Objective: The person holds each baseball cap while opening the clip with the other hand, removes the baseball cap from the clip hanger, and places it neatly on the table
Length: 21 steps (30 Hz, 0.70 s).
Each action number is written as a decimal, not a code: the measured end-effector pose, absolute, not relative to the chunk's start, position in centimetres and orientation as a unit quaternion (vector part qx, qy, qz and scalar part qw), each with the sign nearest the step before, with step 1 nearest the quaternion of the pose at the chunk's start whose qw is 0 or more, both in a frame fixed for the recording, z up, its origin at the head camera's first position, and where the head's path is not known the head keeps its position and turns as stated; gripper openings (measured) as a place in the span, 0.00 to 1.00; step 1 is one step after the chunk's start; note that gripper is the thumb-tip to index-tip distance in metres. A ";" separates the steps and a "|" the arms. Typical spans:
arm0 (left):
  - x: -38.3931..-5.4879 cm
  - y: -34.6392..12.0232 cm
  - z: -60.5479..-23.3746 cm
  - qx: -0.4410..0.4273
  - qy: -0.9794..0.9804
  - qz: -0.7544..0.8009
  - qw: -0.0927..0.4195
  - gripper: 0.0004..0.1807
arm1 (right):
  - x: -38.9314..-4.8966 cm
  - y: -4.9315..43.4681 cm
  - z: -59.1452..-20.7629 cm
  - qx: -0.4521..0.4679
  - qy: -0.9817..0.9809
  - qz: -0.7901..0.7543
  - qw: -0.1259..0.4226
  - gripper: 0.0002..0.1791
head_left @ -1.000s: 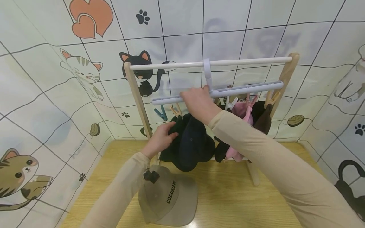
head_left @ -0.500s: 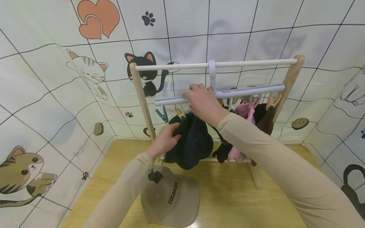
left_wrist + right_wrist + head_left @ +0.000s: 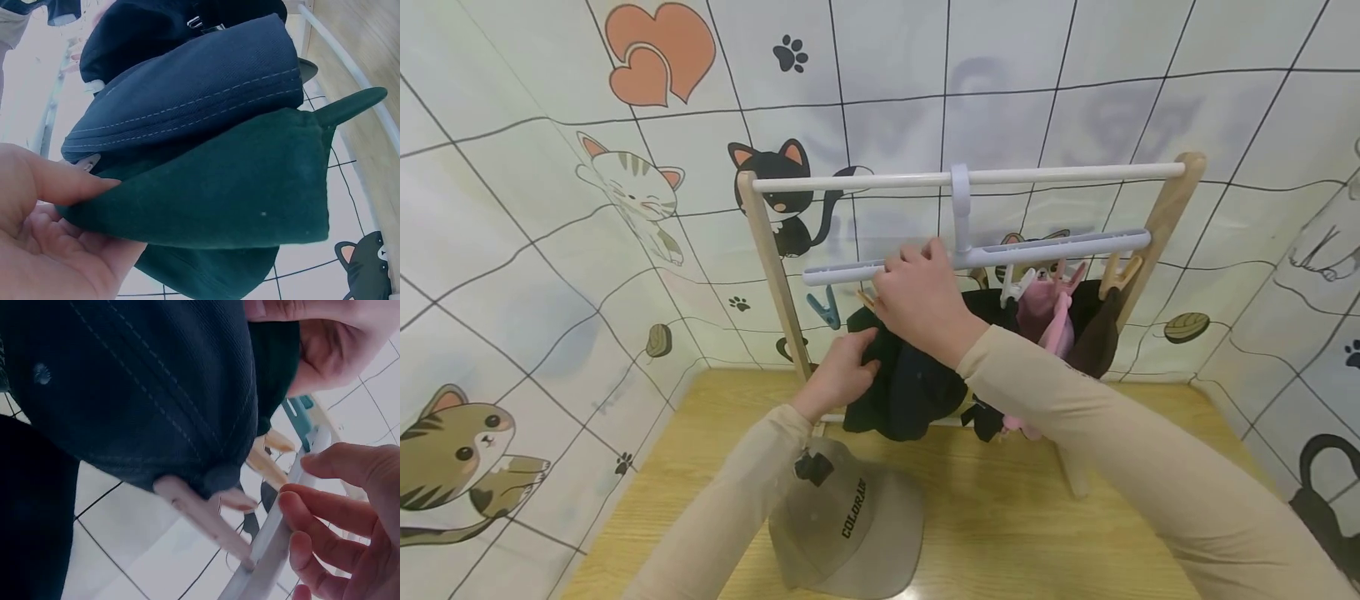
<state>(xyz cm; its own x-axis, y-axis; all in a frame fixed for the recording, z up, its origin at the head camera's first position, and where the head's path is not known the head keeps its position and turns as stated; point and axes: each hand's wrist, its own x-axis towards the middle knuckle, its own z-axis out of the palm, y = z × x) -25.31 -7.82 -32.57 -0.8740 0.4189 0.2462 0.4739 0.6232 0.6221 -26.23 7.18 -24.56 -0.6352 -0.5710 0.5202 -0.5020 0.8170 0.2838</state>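
Note:
My left hand [image 3: 842, 375] pinches the edge of a dark green cap [image 3: 250, 194] between thumb and fingers, as the left wrist view shows. That cap hangs by a beige clothespin [image 3: 269, 462] under a pale lavender hanger [image 3: 1060, 248]. Beside it hangs a navy cap [image 3: 187, 94], held by a pale pink clothespin [image 3: 206, 515]. Over the left half of the hanger bar is my right hand [image 3: 925, 300], fingers loosely bent and apart, fingertips right at the bar in the right wrist view. Its palm faces the beige clothespin, which it partly covers in the head view.
A white-railed wooden rack [image 3: 850, 182] carries the hanger. A teal clothespin [image 3: 824, 308] hangs at its left end. Pink [image 3: 1056, 321] and brown [image 3: 1096, 337] caps hang at the right. A beige COLORADO cap [image 3: 850, 525] lies on the wooden table [image 3: 1000, 533].
My right hand first lay on the bar, lifted its fingers, then shifted slightly left and down over the beige clothespin. The left hand keeps its pinch on the green cap.

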 end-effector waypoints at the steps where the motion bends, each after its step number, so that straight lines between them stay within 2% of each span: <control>1: -25.2 -7.9 -32.5 -0.250 -0.899 -0.356 0.041 0.22 | -26.2 6.9 -24.6 0.294 -0.903 -0.061 0.307 0.12; 7: -24.6 -8.1 -32.3 -0.257 -0.898 -0.353 0.057 0.17 | -26.1 5.5 -24.6 0.268 -0.905 -0.107 0.313 0.19; 11: -24.2 -8.3 -31.9 -0.258 -0.900 -0.346 0.060 0.18 | -26.2 4.9 -23.9 0.264 -0.906 -0.121 0.308 0.22; 21: -22.7 -8.6 -30.8 -0.274 -0.901 -0.334 0.048 0.19 | -26.1 3.6 -21.7 0.261 -0.937 -0.098 0.212 0.18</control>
